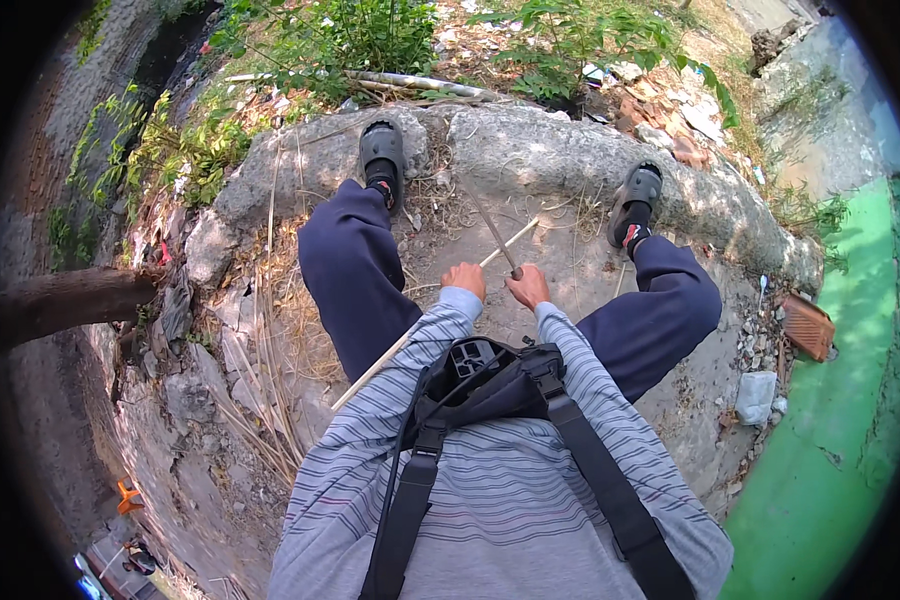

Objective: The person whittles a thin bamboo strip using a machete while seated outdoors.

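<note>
My left hand [465, 280] is closed round a pale, slender bamboo stick [372, 380], which slants from beside my left thigh up to the right, past the hand. In my right hand [529, 287] is a long knife [495, 232]; its thin dark blade points up and to the left, its handle mostly hidden by my fingers. The blade crosses in front of or close to the stick's far part; I cannot tell whether they touch. Both hands are close together between my spread knees.
My feet in dark clogs rest by a rough stone kerb [540, 150]. Long dry strips [270, 370] lie on the left. A tree trunk [80, 303] juts in at far left. On the right are an orange-brown ridged block [808, 327], a whitish plastic container [756, 397] and green pavement [820, 440].
</note>
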The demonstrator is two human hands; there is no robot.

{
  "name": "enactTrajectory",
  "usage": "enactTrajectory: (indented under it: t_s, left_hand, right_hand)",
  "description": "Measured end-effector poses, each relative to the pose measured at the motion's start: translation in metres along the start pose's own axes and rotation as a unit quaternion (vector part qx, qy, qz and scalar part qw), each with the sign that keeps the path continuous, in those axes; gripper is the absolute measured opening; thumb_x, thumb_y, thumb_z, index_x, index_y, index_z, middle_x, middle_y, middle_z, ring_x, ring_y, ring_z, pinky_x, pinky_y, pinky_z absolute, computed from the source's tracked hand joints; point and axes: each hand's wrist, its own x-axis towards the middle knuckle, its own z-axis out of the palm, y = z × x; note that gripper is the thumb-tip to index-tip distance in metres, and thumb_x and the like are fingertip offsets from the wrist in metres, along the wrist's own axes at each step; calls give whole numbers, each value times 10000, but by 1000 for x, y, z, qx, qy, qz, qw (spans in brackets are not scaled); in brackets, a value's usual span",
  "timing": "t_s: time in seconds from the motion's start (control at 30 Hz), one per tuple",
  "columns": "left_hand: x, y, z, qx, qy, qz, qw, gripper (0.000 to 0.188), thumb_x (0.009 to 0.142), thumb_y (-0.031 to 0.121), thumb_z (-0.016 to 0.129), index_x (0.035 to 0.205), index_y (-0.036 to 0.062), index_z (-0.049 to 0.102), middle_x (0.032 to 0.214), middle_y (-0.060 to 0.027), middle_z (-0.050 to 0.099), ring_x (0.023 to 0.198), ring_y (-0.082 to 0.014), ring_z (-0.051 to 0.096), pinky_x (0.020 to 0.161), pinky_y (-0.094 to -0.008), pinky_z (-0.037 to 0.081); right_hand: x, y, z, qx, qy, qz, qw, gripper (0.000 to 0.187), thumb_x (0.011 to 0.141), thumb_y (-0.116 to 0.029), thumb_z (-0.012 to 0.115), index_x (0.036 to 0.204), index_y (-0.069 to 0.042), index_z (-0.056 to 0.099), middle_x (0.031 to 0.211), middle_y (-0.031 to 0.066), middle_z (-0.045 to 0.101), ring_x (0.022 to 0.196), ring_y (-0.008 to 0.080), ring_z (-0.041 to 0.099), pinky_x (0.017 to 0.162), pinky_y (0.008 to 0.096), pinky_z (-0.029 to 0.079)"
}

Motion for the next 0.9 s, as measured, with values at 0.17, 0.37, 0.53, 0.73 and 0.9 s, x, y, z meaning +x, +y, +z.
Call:
enactTrajectory:
  t_s: [0.17,0.37,0.53,0.73,0.9]
  left_hand:
    - [-9,0,11,9,37,6,999,199,937,176,617,948,107,803,967,-131,773,946,-332,761,763,-461,619]
    - [-16,16,25,17,57,60,996,186,916,129,615,862,36,767,959,-177,761,831,-355,767,677,-451,620]
    - [-12,20,38,89,97,82,988,202,942,180,624,870,109,799,900,-115,766,836,-271,780,646,-397,624]
    - [-20,18,42,53,105,72,990,178,940,150,606,890,26,724,838,-160,758,790,-294,778,621,-410,618]
    - [-18,17,53,103,92,63,988,230,960,206,610,889,88,794,911,-98,744,822,-246,774,627,-379,625]
  right_hand:
    - [-11,-38,2,94,-10,-95,991,391,781,-339,716,746,43,643,743,272,645,686,418,639,664,486,494]
    - [5,4,-2,59,-23,20,998,344,761,-288,735,759,43,641,710,241,652,688,341,672,688,460,523]
    - [2,7,-3,83,-33,87,992,354,786,-331,683,859,15,687,816,226,713,797,415,686,763,466,546]
    - [1,-6,-2,60,-84,-4,995,344,773,-327,697,891,-4,712,836,234,713,847,417,698,779,474,536]
    - [14,29,13,68,-86,116,987,299,790,-292,704,850,1,715,757,198,720,696,338,709,668,437,547]
